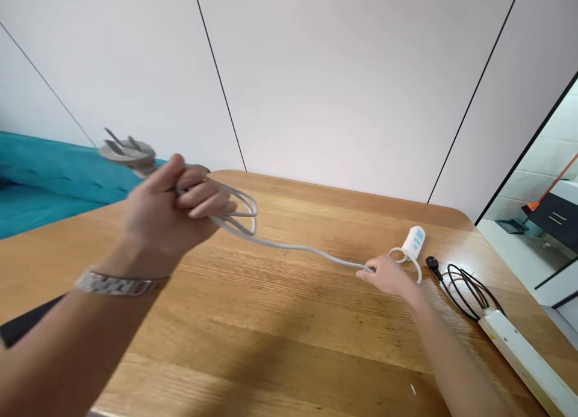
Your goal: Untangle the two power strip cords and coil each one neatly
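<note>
Above the wooden surface (289,321), left hand (174,209) raised and closed tight around several gathered loops of thin white power cable (289,247), grey three-pin plug (127,150) projecting beyond the fist. Cable run slack from the loops, down and rightward, long axis toward the right hand (387,274). Right hand low on the surface, fingers pinched shut on the cable, nearer to the small white adapter block (414,242) at the cable's far end. Further right: coiled black cord (465,287), long white power strip (526,357).
</note>
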`<action>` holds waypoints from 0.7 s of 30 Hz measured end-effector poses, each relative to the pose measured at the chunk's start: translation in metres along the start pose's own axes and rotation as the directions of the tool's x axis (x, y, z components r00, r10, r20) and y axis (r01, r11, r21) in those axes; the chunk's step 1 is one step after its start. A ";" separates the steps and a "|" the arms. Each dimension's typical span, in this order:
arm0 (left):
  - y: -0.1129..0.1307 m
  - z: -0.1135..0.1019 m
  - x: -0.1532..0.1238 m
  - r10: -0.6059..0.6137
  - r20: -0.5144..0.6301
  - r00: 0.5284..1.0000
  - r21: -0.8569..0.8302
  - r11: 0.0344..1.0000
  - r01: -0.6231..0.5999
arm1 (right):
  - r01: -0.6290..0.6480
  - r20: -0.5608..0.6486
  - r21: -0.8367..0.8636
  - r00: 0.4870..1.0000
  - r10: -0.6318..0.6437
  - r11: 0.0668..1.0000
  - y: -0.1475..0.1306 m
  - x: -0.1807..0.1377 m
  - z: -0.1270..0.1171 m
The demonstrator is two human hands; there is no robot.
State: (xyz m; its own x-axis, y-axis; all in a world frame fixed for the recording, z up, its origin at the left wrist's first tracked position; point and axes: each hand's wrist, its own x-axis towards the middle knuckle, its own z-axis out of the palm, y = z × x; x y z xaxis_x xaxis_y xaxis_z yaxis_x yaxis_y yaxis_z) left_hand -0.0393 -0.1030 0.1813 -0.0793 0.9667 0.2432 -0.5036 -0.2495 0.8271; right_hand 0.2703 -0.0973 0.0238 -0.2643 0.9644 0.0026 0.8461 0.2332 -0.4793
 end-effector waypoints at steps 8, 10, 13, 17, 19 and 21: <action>0.032 -0.064 -0.008 -0.164 0.017 0.986 0.290 0.945 0.152 | -0.190 0.344 0.689 0.935 -0.085 0.699 0.022 -0.002 -0.014; 0.018 -0.073 -0.011 -0.283 0.011 0.959 0.345 0.901 0.262 | -0.133 0.207 0.867 0.973 -0.106 0.480 0.021 0.000 -0.014; -0.016 -0.067 -0.022 -0.324 0.045 0.945 0.486 0.834 0.262 | -0.017 0.063 0.960 0.986 -0.156 0.280 0.015 0.000 -0.017; -0.056 -0.033 -0.043 -0.302 0.092 0.949 0.544 0.813 0.206 | 0.204 -0.248 0.922 0.964 0.098 0.330 0.004 -0.001 -0.023; -0.066 -0.019 -0.052 -0.377 0.112 0.920 0.516 0.813 0.270 | 0.315 -0.462 0.838 0.844 0.272 0.445 0.004 0.000 -0.025; -0.067 -0.012 -0.057 -0.428 0.157 0.890 0.500 0.812 0.302 | 0.370 -0.637 0.724 0.683 0.357 0.583 0.008 0.001 -0.028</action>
State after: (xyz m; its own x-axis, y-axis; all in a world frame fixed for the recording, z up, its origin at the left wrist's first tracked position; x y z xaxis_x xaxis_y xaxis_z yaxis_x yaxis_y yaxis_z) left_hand -0.0118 -0.1408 0.1058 0.2800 0.9582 -0.0581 -0.0030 0.0614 0.9981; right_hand 0.2898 -0.0906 0.0441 0.4160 0.8215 0.3899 0.0600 0.4030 -0.9132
